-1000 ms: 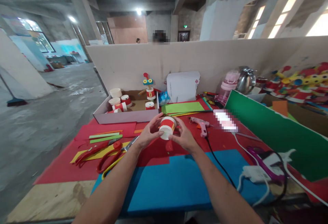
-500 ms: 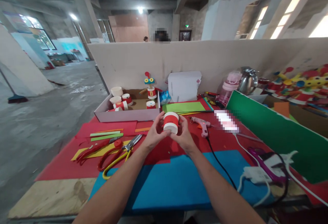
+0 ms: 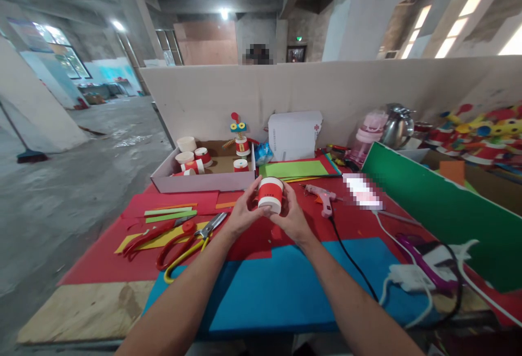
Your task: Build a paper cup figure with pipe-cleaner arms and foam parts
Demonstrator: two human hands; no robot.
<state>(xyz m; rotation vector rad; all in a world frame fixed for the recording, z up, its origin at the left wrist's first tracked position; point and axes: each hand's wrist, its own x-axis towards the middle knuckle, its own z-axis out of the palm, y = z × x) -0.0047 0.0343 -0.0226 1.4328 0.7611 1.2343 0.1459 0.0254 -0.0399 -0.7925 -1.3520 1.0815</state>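
A white paper cup (image 3: 269, 194) wrapped in a red paper band is held up above the red sheet, upside down with its base on top. My left hand (image 3: 241, 216) grips its left side with fingers curled round it. My right hand (image 3: 292, 219) grips the right side, thumb and fingers pressed on the band. Just behind the cup stands a shallow cardboard box (image 3: 204, 182) holding several similar red-banded cups and a small cup figure (image 3: 240, 139).
Two red-handled scissors (image 3: 179, 236) lie left on coloured paper strips. A pink glue gun (image 3: 322, 197) with a black cord lies right. A power strip (image 3: 411, 277), green board (image 3: 440, 209), pink bottle (image 3: 365, 138), kettle (image 3: 396, 126) and white box (image 3: 293, 136) stand around. Blue sheet (image 3: 285, 285) in front.
The cup was tilted with its white end toward me; both hands turned it upright, base up, and lifted it slightly. It has held nearly still for the last half second.
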